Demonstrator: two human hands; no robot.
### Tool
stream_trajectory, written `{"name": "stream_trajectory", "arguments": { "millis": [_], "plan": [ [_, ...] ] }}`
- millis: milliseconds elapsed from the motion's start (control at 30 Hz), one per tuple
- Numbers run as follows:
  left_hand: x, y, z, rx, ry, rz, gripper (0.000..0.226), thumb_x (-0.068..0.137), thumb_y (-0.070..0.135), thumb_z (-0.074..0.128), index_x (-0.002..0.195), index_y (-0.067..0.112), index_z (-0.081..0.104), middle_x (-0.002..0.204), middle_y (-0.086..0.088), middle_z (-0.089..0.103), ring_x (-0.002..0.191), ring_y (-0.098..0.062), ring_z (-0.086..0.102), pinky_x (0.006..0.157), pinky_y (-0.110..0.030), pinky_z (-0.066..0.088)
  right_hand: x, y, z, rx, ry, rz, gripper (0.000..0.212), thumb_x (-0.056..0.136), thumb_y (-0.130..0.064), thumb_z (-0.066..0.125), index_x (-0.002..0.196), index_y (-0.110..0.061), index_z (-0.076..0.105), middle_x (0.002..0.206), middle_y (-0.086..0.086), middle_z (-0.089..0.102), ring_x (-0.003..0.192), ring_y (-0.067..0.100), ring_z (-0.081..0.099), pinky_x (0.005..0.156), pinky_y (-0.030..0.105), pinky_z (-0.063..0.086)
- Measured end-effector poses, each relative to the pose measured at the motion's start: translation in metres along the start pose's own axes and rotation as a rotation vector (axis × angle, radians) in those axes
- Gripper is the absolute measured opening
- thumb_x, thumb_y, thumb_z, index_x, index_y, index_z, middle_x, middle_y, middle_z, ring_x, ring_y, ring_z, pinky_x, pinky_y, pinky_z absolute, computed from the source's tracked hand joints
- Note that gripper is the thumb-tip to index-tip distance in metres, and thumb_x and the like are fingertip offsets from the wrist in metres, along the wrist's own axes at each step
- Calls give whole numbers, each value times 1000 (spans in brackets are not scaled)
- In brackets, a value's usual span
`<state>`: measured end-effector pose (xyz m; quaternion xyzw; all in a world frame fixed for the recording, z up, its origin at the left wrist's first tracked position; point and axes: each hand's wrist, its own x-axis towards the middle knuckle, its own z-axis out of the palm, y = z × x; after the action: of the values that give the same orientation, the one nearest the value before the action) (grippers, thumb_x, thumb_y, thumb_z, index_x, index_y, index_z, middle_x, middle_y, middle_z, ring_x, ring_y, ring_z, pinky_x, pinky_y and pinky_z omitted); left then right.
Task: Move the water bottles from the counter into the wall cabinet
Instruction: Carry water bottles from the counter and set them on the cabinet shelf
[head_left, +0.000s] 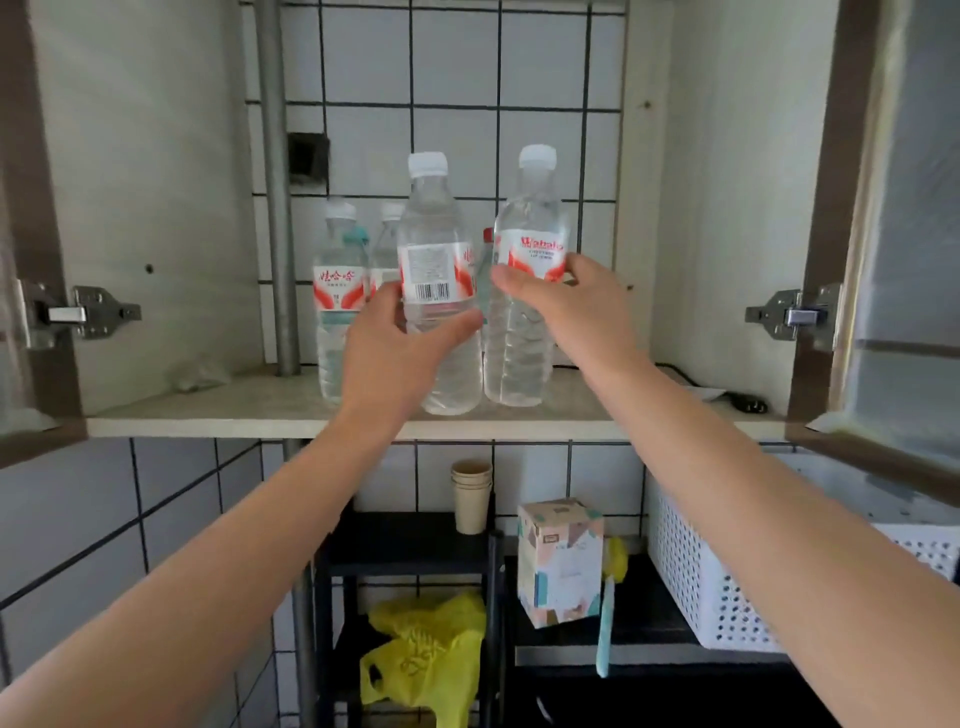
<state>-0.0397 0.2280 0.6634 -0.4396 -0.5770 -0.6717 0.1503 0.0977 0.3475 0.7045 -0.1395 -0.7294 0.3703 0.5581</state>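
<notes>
The wall cabinet stands open, and its shelf (218, 410) holds several clear water bottles with red-and-white labels. My left hand (400, 353) grips one bottle (436, 249) at the shelf's front, its base resting on or just above the board. My right hand (566, 306) wraps around a second bottle (530, 228) standing to the right of it. Behind them stand two more bottles, one (337, 270) at the left and another (387, 244) partly hidden. A red-capped bottle (488, 236) peeks out between the two held ones.
Both cabinet doors hang open, the left door (31, 260) and the right door (893, 234). A grey pipe (275, 208) runs up the tiled back. Below sit stacked paper cups (471, 493), a patterned carton (561, 561), a white perforated basket (701, 571) and a yellow bag (426, 654) on a black rack.
</notes>
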Motion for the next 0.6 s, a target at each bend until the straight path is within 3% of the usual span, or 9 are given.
{"name": "stream_trajectory", "arguments": {
  "millis": [67, 167, 267, 333, 367, 467, 600],
  "plan": [
    [6, -12, 9, 63, -9, -19, 48, 79, 52, 90, 117, 33, 69, 103, 19, 75, 89, 12, 68, 77, -14, 55, 7, 12, 12, -57, 7, 32, 55, 62, -76, 83, 96, -33, 74, 88, -17, 79, 79, -4, 74, 71, 24, 56],
    [13, -28, 18, 128, -9, -43, 56, 83, 58, 85, 128, 29, 69, 123, 7, 71, 107, -12, 65, 100, -41, 56, 7, 36, 29, -81, -4, 37, 35, 78, -67, 81, 96, -39, 69, 92, -18, 77, 86, -3, 71, 78, 30, 58],
    [16, -33, 20, 147, -34, -28, 68, 82, 60, 85, 137, 28, 60, 131, 9, 64, 117, -14, 61, 99, -35, 54, 2, 44, 29, -103, -49, -5, 22, 87, -59, 78, 96, -50, 60, 90, -28, 74, 82, -15, 70, 75, 21, 55],
    [10, -41, 16, 151, -39, -24, 83, 80, 56, 88, 147, 28, 48, 131, 13, 59, 113, -9, 60, 86, -18, 47, -4, 47, 23, -187, -137, -31, 32, 87, -50, 83, 98, -54, 54, 90, -43, 69, 84, -27, 63, 71, 16, 50],
    [7, -48, 12, 164, -43, -20, 88, 80, 52, 89, 152, 29, 43, 132, 13, 58, 111, -7, 60, 81, -15, 44, -7, 53, 22, -225, -165, -38, 41, 84, -46, 87, 105, -55, 53, 96, -46, 67, 88, -24, 64, 71, 17, 50],
    [-9, -61, 2, 199, -61, 56, 96, 83, 44, 90, 157, 41, 30, 136, 11, 56, 109, -5, 63, 82, -24, 54, -28, 71, 13, -350, -107, -61, 88, 75, -45, 94, 146, -38, 41, 122, -19, 63, 105, 3, 67, 84, 30, 58],
    [-13, -65, 4, 310, -44, 175, 90, 84, 47, 87, 154, 49, 31, 132, 17, 49, 105, -3, 62, 83, -31, 56, -34, 80, 14, -449, -94, -141, 101, 73, -45, 95, 150, -37, 31, 125, -9, 59, 106, 11, 66, 85, 33, 59]
  ]
}}
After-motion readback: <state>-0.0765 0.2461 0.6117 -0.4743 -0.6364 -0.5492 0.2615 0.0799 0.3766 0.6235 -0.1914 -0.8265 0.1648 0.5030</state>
